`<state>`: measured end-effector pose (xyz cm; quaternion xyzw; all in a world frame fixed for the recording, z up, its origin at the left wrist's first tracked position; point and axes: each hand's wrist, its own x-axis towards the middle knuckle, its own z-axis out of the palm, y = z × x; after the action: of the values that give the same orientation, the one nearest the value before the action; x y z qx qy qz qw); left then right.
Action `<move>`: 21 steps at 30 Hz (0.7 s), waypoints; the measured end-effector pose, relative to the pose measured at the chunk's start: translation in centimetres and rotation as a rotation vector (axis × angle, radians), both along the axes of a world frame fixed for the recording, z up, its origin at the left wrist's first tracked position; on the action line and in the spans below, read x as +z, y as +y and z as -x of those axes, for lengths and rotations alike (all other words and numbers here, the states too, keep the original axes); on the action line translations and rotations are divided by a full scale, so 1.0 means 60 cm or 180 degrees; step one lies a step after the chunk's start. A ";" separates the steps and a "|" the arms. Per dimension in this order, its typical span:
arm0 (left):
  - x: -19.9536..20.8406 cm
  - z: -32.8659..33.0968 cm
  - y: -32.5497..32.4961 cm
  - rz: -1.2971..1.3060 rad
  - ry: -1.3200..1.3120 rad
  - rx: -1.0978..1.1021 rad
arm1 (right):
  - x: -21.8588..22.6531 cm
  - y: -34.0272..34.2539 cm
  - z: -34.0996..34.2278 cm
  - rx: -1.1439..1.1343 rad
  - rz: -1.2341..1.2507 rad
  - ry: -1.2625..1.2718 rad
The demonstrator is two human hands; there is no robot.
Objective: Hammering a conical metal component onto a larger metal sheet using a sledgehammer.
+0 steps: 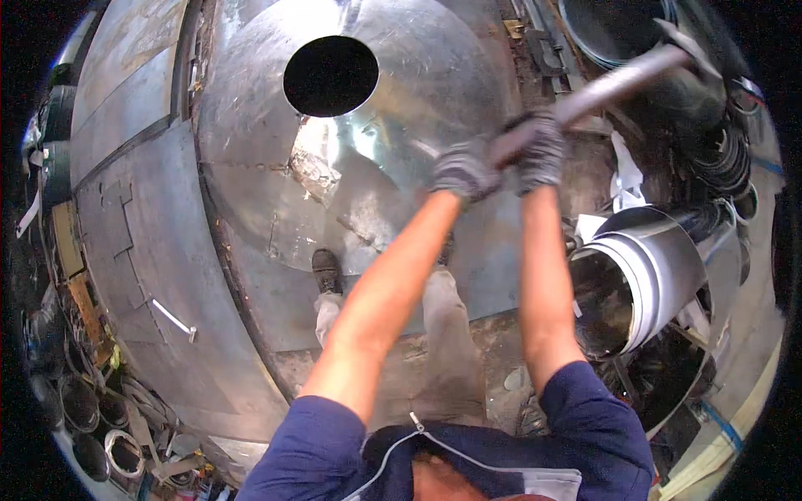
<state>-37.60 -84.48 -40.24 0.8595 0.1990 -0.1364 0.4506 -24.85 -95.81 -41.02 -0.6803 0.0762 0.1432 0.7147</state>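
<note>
Both my hands wear grey striped gloves and are wrapped round the handle of a long hammer (622,88). My left hand (464,170) grips near the handle's end. Just to its right, my right hand (543,154) holds it further up. The hammer slants up to the right, its blurred metal head raised at the far right. Below and to the left of my hands lies a large round sheet-metal piece (434,71), shiny and scuffed, with a dark round hole (331,75). My feet, in dark shoes (327,269), are at its near edge.
Flat metal plates (159,225) run along the left, with a thin white tool (173,320) lying on them. Nested metal cylinders (660,259) lie at the right, near white scraps (626,175). Several metal rings (124,453) and offcuts are heaped at the lower left.
</note>
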 end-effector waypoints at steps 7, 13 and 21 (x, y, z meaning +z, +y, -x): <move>-0.102 0.306 -0.043 0.0808 0.1767 0.0586 | -0.186 0.033 0.259 0.0894 -0.0373 0.2356; 0.331 0.584 -0.074 0.0510 0.2547 0.0266 | -0.117 -0.141 0.134 0.0154 -0.1843 0.2860; 0.433 0.704 -0.039 0.0849 0.3672 0.0205 | -0.253 -0.102 0.683 0.0402 0.0123 0.4292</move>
<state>-79.84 -86.81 -14.26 0.5760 0.4189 -0.5917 0.3776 -65.86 -101.95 -56.20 -0.4580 0.4680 0.5764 0.4888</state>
